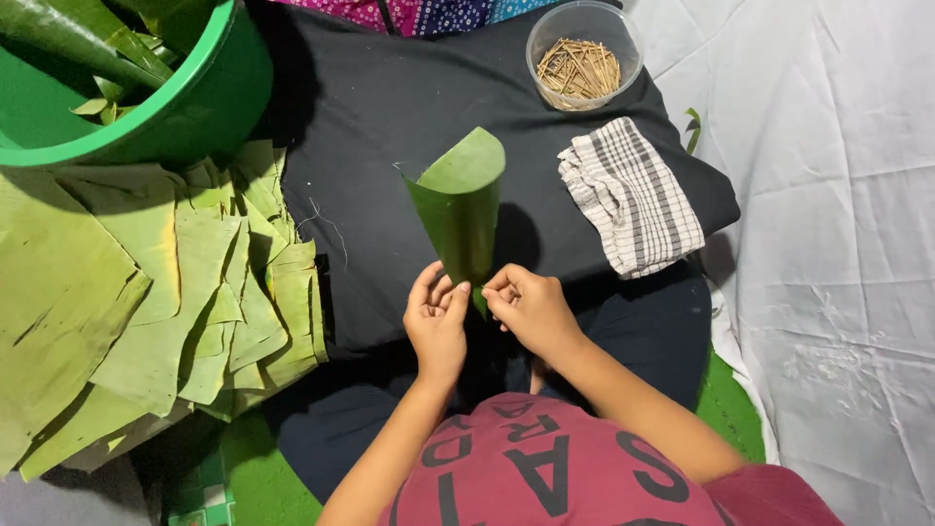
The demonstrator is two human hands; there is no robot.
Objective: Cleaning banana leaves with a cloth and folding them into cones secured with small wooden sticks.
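Note:
A green banana leaf rolled into a cone (460, 205) stands with its wide mouth pointing away from me and its narrow tip down by my fingers. My left hand (436, 314) pinches the left side of the tip. From the right, my right hand (526, 302) grips the same tip with closed fingers. Both hands hover over a black cloth (370, 127) spread in front of me.
A pile of cut banana leaf pieces (146, 292) lies at the left. A green tub (209, 83) with more leaves stands at top left. A clear bowl of small wooden sticks (582, 54) and a folded checked towel (631, 195) lie at the right, with white sheeting (838, 244) beyond.

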